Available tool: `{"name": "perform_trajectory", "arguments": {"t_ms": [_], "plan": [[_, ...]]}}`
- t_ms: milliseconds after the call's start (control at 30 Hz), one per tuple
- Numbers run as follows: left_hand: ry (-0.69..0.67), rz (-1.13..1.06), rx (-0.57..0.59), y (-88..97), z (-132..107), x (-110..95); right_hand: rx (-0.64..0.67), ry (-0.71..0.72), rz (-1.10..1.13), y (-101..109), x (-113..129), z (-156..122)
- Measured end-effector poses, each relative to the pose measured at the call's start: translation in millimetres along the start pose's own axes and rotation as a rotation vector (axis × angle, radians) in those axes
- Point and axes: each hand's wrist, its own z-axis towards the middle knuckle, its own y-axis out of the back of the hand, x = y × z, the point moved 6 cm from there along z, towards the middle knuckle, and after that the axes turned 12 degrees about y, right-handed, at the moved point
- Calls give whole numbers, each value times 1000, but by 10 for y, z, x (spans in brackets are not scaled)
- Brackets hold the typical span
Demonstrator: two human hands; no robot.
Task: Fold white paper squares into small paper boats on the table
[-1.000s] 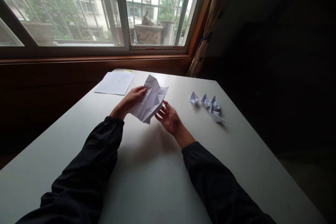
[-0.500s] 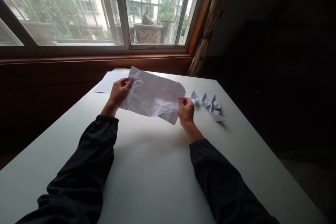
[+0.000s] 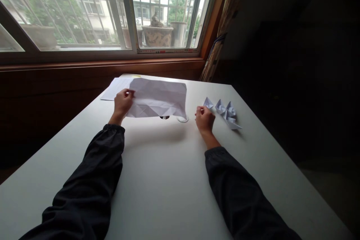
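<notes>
A creased white paper sheet (image 3: 156,97) lies nearly flat, its many fold lines showing. My left hand (image 3: 123,104) pinches its left edge. My right hand (image 3: 204,119) is off the sheet, a short gap from its right edge, with the fingers drawn together around nothing I can see. That hand is nearest a group of several folded white paper boats (image 3: 224,112), which sit on the table just to its right. Part of a printed page (image 3: 116,88) lies under the sheet's left side.
The white table (image 3: 168,183) runs under both forearms, with its far edge below a wooden window sill (image 3: 101,65). A small clear round object (image 3: 182,119) and a dark round spot (image 3: 164,117) show at the sheet's near edge. A curtain (image 3: 225,18) hangs at the right.
The sheet has dropped from held up in both hands to nearly flat on the table. My right hand has let go of it and moved toward me.
</notes>
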Motion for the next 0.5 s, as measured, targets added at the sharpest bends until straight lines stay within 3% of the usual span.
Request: {"name": "perform_trajectory", "arguments": {"t_ms": [67, 167, 267, 367, 500], "plan": [[187, -30, -151, 130, 101, 279, -31, -18, -93, 106, -113, 25], [311, -2, -264, 310, 177, 605, -21, -15, -263, 236, -304, 70], [418, 49, -359, 490, 170, 871, 77, 3, -347, 243, -471, 85], [457, 91, -414, 603, 124, 1013, 159, 0, -392, 185, -581, 69], [420, 155, -437, 669, 15, 1023, 140, -14, -393, 154, -641, 54]]}}
